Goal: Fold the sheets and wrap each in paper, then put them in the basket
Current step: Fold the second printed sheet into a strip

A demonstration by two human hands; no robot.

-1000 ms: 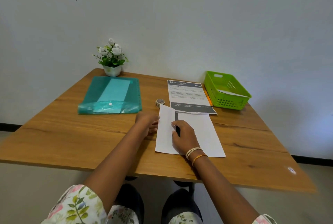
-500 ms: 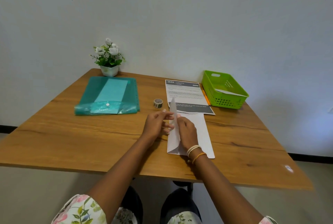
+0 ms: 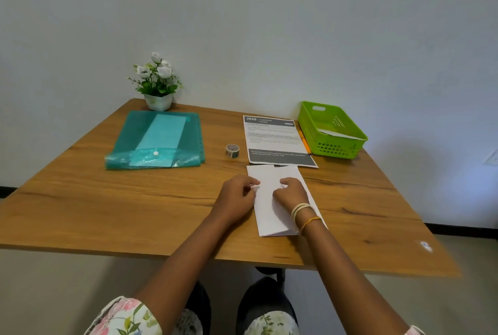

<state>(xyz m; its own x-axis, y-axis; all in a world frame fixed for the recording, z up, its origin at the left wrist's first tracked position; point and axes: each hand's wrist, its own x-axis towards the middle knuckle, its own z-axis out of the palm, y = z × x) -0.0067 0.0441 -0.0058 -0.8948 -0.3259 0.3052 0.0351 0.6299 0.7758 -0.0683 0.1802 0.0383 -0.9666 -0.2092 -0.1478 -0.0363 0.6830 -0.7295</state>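
On the table [image 3: 107, 200] we see a potted white-flowered plant [image 3: 157, 84], a teal plastic folder [image 3: 157, 140] and a printed instruction page [image 3: 275, 140].

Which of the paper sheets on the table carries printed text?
The printed sheet with dark header and footer bands, beside the green basket. The folded sheet under both hands is plain white.

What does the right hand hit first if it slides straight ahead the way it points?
Likely the printed instruction sheet, lying just past the far edge of the folded white sheet that the right hand rests on. Depth is unclear.
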